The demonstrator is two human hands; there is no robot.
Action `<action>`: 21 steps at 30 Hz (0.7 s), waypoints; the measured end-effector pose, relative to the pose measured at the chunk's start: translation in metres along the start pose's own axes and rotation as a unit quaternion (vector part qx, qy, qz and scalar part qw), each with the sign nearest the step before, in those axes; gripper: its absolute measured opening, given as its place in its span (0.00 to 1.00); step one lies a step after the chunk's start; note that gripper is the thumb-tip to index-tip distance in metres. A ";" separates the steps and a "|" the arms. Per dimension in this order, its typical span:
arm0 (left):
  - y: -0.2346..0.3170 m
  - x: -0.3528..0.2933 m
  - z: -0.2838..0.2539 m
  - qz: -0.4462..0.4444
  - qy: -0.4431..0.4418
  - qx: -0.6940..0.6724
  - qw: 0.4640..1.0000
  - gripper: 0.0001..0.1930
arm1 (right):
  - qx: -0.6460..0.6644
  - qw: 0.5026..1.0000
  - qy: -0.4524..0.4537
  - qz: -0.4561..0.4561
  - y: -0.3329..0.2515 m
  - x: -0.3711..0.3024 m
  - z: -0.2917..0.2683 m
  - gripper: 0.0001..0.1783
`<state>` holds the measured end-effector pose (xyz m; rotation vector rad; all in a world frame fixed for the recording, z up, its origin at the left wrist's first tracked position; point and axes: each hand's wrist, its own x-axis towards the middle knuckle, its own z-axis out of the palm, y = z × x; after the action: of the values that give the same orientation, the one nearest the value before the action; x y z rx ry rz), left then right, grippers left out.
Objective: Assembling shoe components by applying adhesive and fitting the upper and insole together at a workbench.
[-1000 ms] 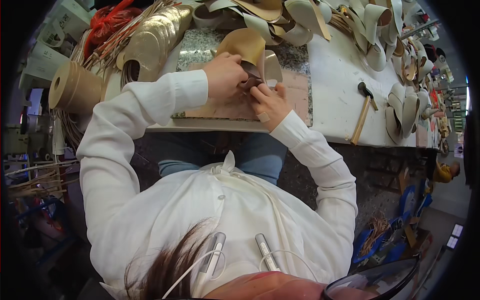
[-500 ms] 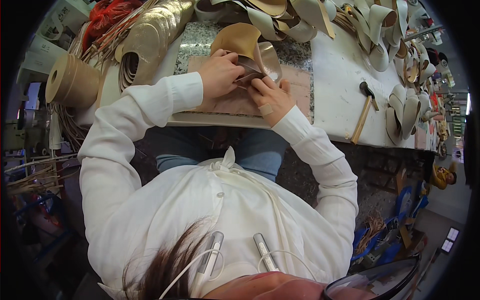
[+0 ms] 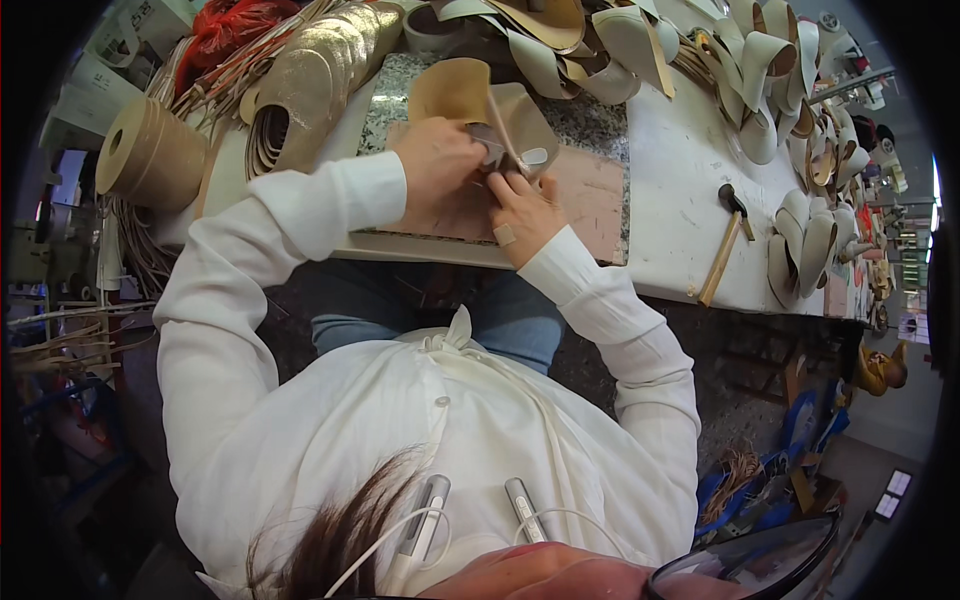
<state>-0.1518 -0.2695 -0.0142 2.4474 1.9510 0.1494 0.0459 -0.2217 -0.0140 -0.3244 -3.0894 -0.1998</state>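
Observation:
Both hands hold a curved leather shoe upper (image 3: pixel 450 90) at the near side of the board. Its tan inner face bends upward on the left, and a paler flap stands on the right with a small whitish spot near its lower edge. My left hand (image 3: pixel 437 163) is closed on the left part, its fingertips partly hidden by the leather. Lower down, my right hand (image 3: pixel 525 212) pinches the near end of the right flap between bent fingers; a small plaster is stuck on this hand. Beneath both lies a pinkish board (image 3: pixel 590 195).
The board rests on a speckled stone slab (image 3: pixel 385 108). A hammer (image 3: pixel 724 248) lies on the white table to the right. Stacked gold pieces (image 3: pixel 325 75) and a tape roll (image 3: pixel 150 152) are at the left. Pale shoe uppers (image 3: pixel 625 45) pile up at the back.
The shoe upper has turned, so its right flap now stands more upright and shows a broader face. My right hand has shifted slightly left and lower.

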 end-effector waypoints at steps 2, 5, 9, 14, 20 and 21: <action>-0.015 0.005 -0.010 -0.059 -0.083 -0.084 0.991 0.07 | -0.024 0.999 -0.029 0.012 -0.001 -0.001 0.002 0.18; -0.011 0.006 -0.022 -0.089 -0.142 -0.082 0.982 0.09 | 0.005 0.999 0.042 0.025 0.005 -0.004 0.015 0.20; -0.013 -0.001 -0.011 -0.036 -0.068 -0.054 0.996 0.08 | 0.039 0.996 0.080 0.027 0.010 -0.004 0.015 0.22; -0.006 -0.007 -0.006 0.075 0.029 0.074 0.994 0.07 | 0.032 0.998 0.055 0.011 0.005 0.007 0.017 0.23; -0.012 -0.012 -0.013 -0.083 -0.015 -0.081 0.993 0.08 | 0.054 0.992 0.118 0.009 0.008 0.007 0.029 0.20; -0.010 -0.012 -0.013 -0.085 -0.019 -0.060 0.994 0.08 | 0.055 0.991 0.123 0.005 0.008 0.007 0.029 0.20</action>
<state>-0.1653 -0.2799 -0.0029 2.1844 2.0584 0.2104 0.0406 -0.2093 -0.0410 -0.2867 -2.8411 -0.0638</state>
